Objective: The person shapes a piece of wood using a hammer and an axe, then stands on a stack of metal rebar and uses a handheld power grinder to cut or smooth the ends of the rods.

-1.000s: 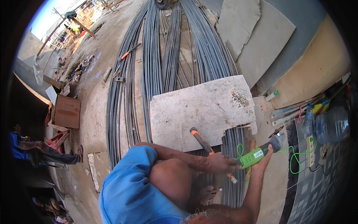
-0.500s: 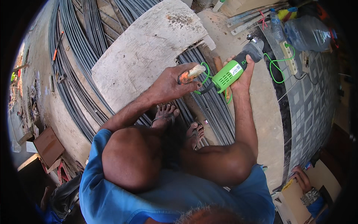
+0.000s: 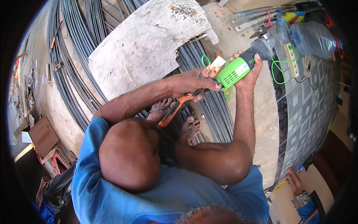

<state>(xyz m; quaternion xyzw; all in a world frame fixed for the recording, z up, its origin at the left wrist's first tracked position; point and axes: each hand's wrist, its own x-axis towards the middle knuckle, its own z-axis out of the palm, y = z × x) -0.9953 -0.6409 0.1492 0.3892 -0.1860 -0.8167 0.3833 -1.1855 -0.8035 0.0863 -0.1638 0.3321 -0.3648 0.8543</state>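
My right hand [image 3: 248, 72] is wrapped round the green body of an angle grinder [image 3: 232, 74], near its dark head. The head points to the far right, and a thin disc [image 3: 260, 32] shows on it. My left hand [image 3: 189, 84] is closed around an orange-and-black tool [image 3: 174, 111] with a worn, whitish end [image 3: 214, 67]. Its exact kind is unclear. The left thumb lies against the grinder's rear end, where the cord leaves. Fingers partly hide the orange tool's middle.
Long steel bars [image 3: 71, 63] lie to the left and under a worn board [image 3: 141, 48]. At right are a power strip [image 3: 291, 61] with a green cable [image 3: 278, 71], a large clear bottle [image 3: 311, 39] and patterned tiles [image 3: 309, 108]. Another person's hand [image 3: 294, 181] appears lower right.
My left hand has moved right, up against the grinder's rear, and the orange tool has turned so its longer part shows. The grinder has shifted slightly right, and its disc has come into view.
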